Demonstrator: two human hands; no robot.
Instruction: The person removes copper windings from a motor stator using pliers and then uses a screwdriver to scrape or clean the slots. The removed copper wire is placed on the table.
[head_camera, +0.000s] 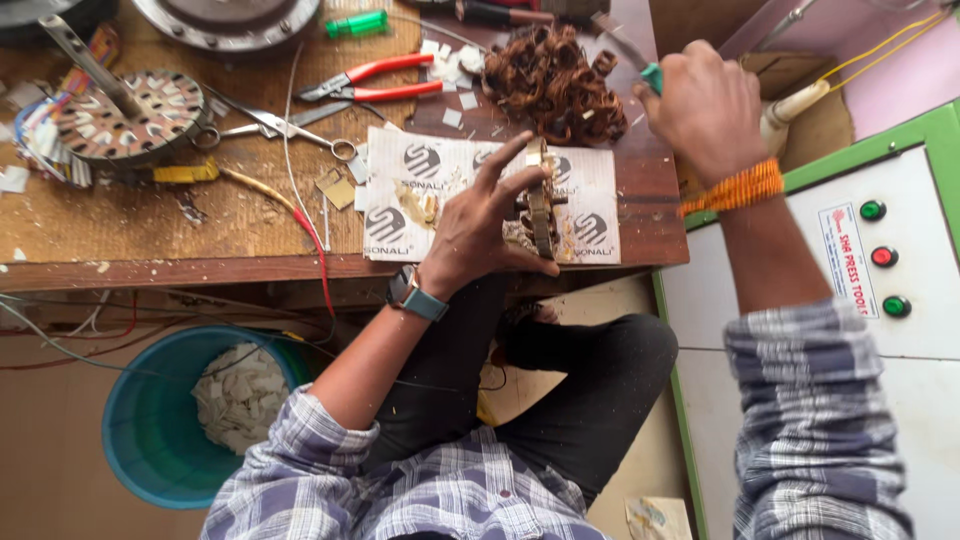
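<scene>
The left hand (480, 235) is clamped on a round metal stator core (540, 210), held on edge — thumb on the near side, fingers spread over the far side and top. The core stands upright on a sheet of printed white cardboard (430, 165) that lies close to the near edge of the wooden surface (240, 225), with bits of pale scrap scattered on the sheet beside it.

The right hand (705, 105) is raised above and to the right of the core, closed in a fist around a green-handled tool (650, 76) whose metal shaft slants up and away; the working tip is blurred. An orange thread band sits on that wrist.

Just beyond the core a heap of stripped copper coils (555, 80) fills the far part of the surface, touching the cardboard's far edge. Left of the heap lie red-handled pliers (385, 78), and nearer the cardboard's left corner a pair of scissors (275, 128). Further left a second wound stator (125, 115) rests with a metal bar on it.

The surface ends just right of the cardboard; a white machine panel with a green frame (790, 250) stands next to that edge, under the right forearm. The barest stretch of wood is between the scissors and the near edge — crossed only by a red wire (315, 240). Below the edge stands a blue bucket (150, 420) of pale scraps.
</scene>
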